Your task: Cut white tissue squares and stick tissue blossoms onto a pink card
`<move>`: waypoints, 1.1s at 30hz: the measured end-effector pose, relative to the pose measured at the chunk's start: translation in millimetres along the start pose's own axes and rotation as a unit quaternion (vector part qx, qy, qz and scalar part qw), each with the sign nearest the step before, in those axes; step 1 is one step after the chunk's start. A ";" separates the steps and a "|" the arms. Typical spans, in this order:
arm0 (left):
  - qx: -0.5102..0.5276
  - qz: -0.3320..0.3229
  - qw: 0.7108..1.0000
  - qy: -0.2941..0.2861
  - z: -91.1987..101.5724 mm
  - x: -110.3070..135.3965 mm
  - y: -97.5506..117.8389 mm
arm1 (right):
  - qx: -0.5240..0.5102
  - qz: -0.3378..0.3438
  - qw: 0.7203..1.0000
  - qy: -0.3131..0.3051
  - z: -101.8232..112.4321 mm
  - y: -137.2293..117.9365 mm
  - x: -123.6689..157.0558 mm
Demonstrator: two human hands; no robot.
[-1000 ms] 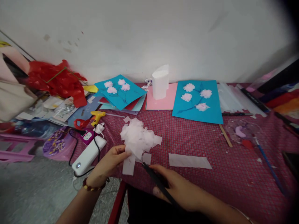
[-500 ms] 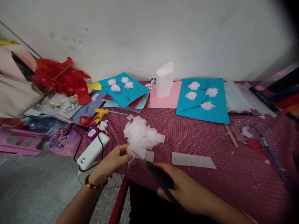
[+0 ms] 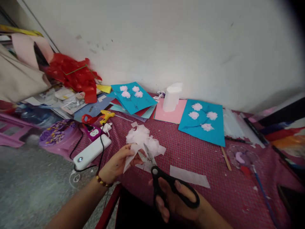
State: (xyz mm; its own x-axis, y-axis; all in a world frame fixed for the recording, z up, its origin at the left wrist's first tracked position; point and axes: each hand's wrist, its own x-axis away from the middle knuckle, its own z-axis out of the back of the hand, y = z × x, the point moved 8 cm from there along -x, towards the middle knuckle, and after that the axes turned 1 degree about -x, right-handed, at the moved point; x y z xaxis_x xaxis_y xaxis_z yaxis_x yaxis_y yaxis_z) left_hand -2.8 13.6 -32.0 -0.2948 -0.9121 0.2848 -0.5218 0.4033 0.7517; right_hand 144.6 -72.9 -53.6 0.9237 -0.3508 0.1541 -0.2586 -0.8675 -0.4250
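Right grip (image 3: pixel 175 201) is closed about the handles of black-handled scissors (image 3: pixel 155 172), the blades of which stand parted and point away from the person. Left grip (image 3: pixel 118 162) is pinched shut on a thin white paper piece (image 3: pixel 128 163), held just beside the blades; whether blade and paper touch cannot be determined. Directly beyond both lies a heap of white paper pieces (image 3: pixel 140 135), resting on the tabletop (image 3: pixel 173 149), which is covered in red checked cloth. One long white strip (image 3: pixel 189 176) lies flat near the scissors, on their right. To the left of the heap are a yellow glue gun (image 3: pixel 106 117) and a white block (image 3: pixel 91 152) with a cable across it. Farther back, one blue card (image 3: pixel 134 103) bearing four pale flowers lies on stacked sheets; a pink sheet (image 3: pixel 170 111) supports an upright white paper stack (image 3: pixel 172 97); a second flowered blue card (image 3: pixel 202 135) lies at right, over a wooden stick (image 3: pixel 226 158).
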 end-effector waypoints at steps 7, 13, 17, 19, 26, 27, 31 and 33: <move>-0.092 -0.016 0.991 0.098 20.4 -12.3 15.8 | 0.098 0.062 0.990 0.075 6.4 -20.3 16.8; -0.127 0.003 0.990 0.060 13.2 -13.0 16.1 | 0.195 0.093 0.970 0.110 10.1 -28.6 26.5; -0.127 0.027 0.990 0.061 11.6 -6.3 7.0 | 0.371 0.063 0.916 0.136 0.9 -35.5 29.1; -0.143 0.039 0.987 0.060 13.3 -1.0 2.8 | 0.444 0.059 0.882 0.148 -4.1 -40.0 28.8; -0.229 0.136 0.963 0.029 16.9 21.3 -18.4 | 0.528 0.049 0.818 0.222 -8.4 -42.6 22.8; -0.246 0.137 0.959 0.032 16.3 23.3 -18.3 | 0.543 0.048 0.805 0.234 -8.6 -43.0 22.7; -0.303 0.115 0.944 0.057 14.0 26.3 -12.1 | 0.595 0.048 0.763 0.249 -10.5 -43.1 22.3; -0.322 0.100 0.939 0.065 15.7 25.6 -10.0 | 0.614 0.046 0.748 0.248 -10.9 -42.2 22.4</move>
State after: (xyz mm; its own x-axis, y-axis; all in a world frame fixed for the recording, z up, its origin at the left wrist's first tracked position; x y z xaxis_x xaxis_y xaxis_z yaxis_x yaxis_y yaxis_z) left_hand -17.7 -12.7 -41.6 -0.2130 -0.8408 0.4977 0.1393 0.4780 0.8672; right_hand 173.1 -48.0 -22.5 0.6201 -0.7416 0.2560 0.4208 0.0390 -0.9063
